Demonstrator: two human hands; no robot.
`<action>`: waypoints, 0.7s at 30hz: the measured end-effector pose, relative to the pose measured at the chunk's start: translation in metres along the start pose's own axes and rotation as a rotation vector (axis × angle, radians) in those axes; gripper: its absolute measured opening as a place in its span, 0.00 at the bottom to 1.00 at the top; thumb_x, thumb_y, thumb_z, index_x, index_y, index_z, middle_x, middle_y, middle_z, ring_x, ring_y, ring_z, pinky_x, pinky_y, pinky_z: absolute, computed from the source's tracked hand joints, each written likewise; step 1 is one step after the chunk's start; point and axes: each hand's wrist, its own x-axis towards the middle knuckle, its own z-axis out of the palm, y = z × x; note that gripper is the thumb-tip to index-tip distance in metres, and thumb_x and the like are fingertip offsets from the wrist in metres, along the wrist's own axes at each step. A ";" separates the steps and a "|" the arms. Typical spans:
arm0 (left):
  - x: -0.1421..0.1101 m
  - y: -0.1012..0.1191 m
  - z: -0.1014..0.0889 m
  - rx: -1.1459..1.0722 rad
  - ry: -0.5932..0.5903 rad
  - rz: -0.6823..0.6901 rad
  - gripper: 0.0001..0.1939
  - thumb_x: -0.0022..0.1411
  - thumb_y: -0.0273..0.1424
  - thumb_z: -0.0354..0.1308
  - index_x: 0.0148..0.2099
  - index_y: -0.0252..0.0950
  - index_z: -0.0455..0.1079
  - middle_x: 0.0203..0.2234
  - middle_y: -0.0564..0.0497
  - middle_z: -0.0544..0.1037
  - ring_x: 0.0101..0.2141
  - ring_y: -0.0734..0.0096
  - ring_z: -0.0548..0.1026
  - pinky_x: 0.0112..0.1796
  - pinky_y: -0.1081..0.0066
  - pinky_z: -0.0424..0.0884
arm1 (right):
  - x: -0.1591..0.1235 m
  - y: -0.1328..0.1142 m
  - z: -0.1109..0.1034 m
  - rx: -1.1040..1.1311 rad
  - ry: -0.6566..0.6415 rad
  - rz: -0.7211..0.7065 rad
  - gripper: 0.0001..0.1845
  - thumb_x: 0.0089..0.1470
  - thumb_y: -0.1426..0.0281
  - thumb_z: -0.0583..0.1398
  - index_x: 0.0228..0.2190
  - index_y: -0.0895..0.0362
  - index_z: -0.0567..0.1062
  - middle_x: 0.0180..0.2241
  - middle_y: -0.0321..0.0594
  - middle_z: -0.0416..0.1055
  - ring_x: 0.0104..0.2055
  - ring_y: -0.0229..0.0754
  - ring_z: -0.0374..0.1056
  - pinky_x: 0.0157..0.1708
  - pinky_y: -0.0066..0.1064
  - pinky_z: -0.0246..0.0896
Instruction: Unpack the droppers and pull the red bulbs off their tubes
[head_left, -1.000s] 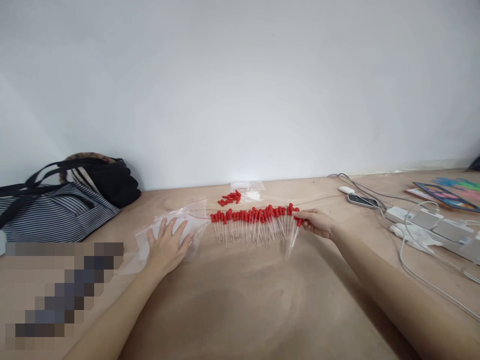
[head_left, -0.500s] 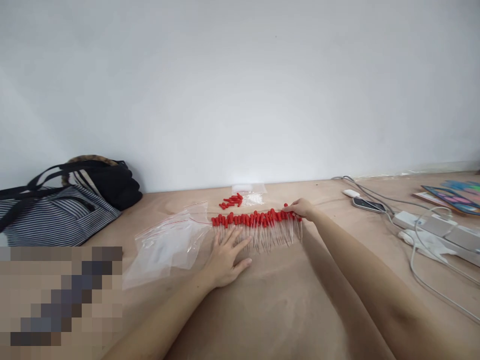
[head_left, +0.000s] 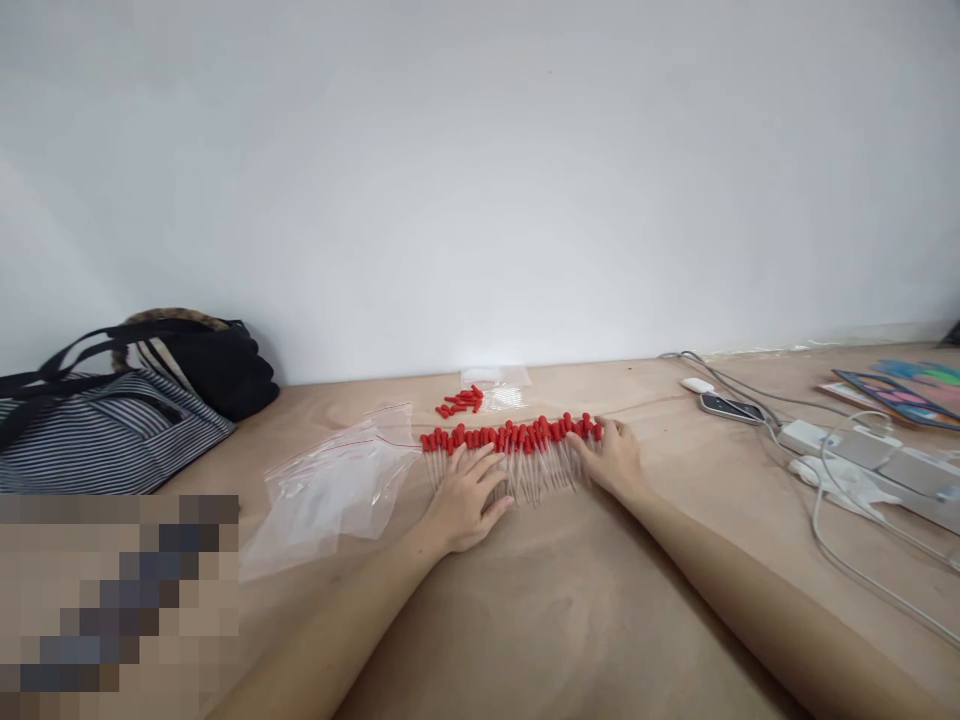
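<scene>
A row of glass droppers (head_left: 536,465) with red rubber bulbs lies side by side on the table, the bulbs toward the wall. My left hand (head_left: 466,500) rests over the left-middle of the row, fingers stretched out and covering some of the tubes. At the row's right end is my right hand (head_left: 616,462), its thumb and fingers apart around the last droppers; its fingertips are partly hidden. Behind the row lie a small heap of loose red bulbs (head_left: 459,402) and a clear bag (head_left: 504,390) of thin glass tubes.
Clear zip bags (head_left: 330,490) lie flat to the left of the row. A striped bag (head_left: 120,430) stands at the far left by the wall. On the right are a power strip (head_left: 892,465) with cables, a dark device (head_left: 731,407) and colourful flat items (head_left: 900,393).
My right hand has come down and nearer to me from the bulbs to the side of the row's right end. My left hand has shifted slightly right and forward.
</scene>
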 end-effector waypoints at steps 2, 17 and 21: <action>0.006 0.002 0.003 0.005 0.014 0.011 0.13 0.61 0.37 0.48 0.45 0.38 0.67 0.53 0.47 0.65 0.57 0.59 0.54 0.57 0.48 0.41 | -0.009 0.002 0.000 -0.039 -0.038 0.024 0.41 0.44 0.48 0.54 0.52 0.65 0.59 0.50 0.57 0.59 0.54 0.54 0.54 0.50 0.40 0.49; 0.019 0.015 0.017 -0.028 0.023 0.004 0.18 0.63 0.38 0.44 0.52 0.39 0.63 0.51 0.48 0.67 0.56 0.58 0.57 0.55 0.44 0.41 | -0.028 -0.050 0.000 -0.220 -0.276 0.110 0.60 0.36 0.41 0.52 0.59 0.64 0.38 0.60 0.57 0.39 0.62 0.57 0.35 0.54 0.52 0.34; 0.013 0.010 0.017 -0.035 0.050 -0.055 0.17 0.63 0.36 0.44 0.52 0.39 0.62 0.51 0.48 0.68 0.55 0.59 0.58 0.55 0.45 0.42 | -0.026 -0.059 0.007 -0.280 -0.319 0.130 0.62 0.34 0.40 0.53 0.59 0.63 0.36 0.61 0.57 0.33 0.61 0.62 0.32 0.51 0.58 0.34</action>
